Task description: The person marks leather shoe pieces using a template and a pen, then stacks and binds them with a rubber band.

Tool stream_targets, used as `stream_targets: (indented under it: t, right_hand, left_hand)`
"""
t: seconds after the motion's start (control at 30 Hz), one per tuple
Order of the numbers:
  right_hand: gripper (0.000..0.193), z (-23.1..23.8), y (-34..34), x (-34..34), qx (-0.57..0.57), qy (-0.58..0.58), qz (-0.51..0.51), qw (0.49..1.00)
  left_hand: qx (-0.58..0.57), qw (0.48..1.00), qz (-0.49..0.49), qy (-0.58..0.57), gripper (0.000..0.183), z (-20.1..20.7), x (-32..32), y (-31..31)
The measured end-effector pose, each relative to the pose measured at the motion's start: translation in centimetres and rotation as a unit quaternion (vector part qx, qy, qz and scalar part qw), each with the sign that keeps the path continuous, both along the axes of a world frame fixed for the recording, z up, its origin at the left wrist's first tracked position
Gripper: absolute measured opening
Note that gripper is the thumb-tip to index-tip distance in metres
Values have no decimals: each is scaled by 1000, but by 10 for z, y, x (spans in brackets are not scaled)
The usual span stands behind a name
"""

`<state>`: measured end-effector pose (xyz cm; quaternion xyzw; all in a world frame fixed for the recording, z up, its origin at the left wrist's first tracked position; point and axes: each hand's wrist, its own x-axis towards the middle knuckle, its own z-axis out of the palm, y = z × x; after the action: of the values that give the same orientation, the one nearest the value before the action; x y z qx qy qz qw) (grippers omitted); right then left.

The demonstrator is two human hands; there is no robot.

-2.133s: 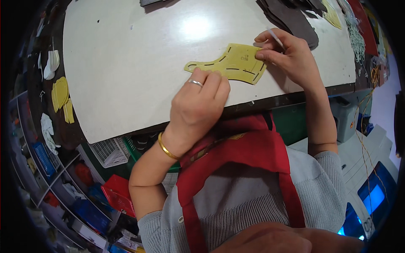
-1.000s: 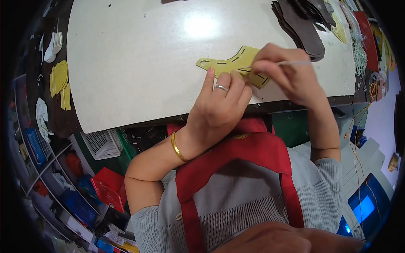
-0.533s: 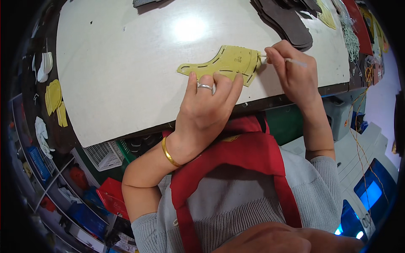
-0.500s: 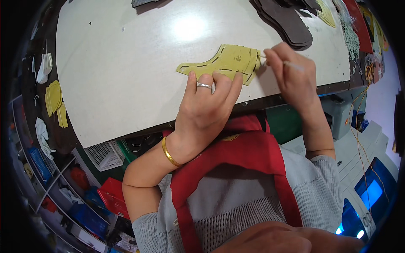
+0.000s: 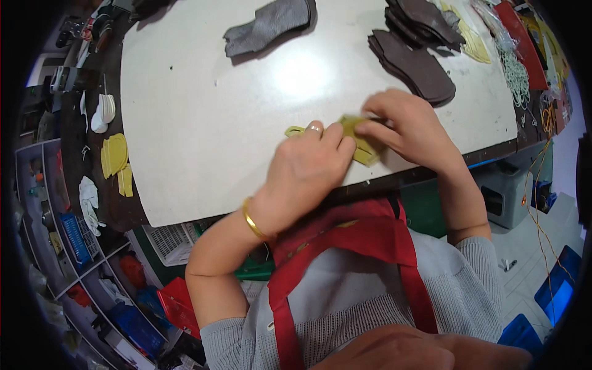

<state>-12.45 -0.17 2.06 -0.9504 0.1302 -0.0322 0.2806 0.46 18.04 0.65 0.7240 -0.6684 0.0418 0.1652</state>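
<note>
Near the table's front edge lies a yellow pattern template (image 5: 369,155) with dark slots. My left hand (image 5: 308,157), ring on a finger and gold bangle at the wrist, covers its middle with bent fingers and grips it. Its narrow left tip pokes out past those fingers. My right hand (image 5: 407,126) is at the wider right end, thumb and fingers pinched at its upper edge; this end is smeared by motion. No pen shows in my right hand now.
A dark grey leather-like piece (image 5: 271,28) lies at the far middle of the white table (image 5: 185,148). Dark brown cut pieces (image 5: 422,71) are stacked far right. Yellow templates (image 5: 114,155) and a white glove (image 5: 89,200) lie along the left. Pale cord (image 5: 515,77) hangs far right.
The picture has shifted, showing more of the table's far side. My left hand now covers more of the template. My right hand has closed in on its right end, and its thin white pen is out of sight.
</note>
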Motion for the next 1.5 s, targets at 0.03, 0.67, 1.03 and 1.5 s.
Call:
stream_targets:
  t: [0.03, 0.67, 1.03, 1.5]
  right_hand:
    - [18, 0, -9, -7, 107, -22, 13, 994]
    - [26, -1, -62, -49, 166, -215, -249, 930]
    - [21, -20, -12, -21, 293, -145, -144, 934]
    - [23, -34, 36, 23, 111, -67, -21, 991]
  left_hand:
    - [-3, 996, -49, 69, 15, 3, 15, -6]
    - [-70, 972, 28, -221, 24, -28, 36, 0]
    - [-93, 996, 5, -13, 27, -31, -40, 50]
    - [-40, 983, 144, 107, 65, -31, -55, 77]
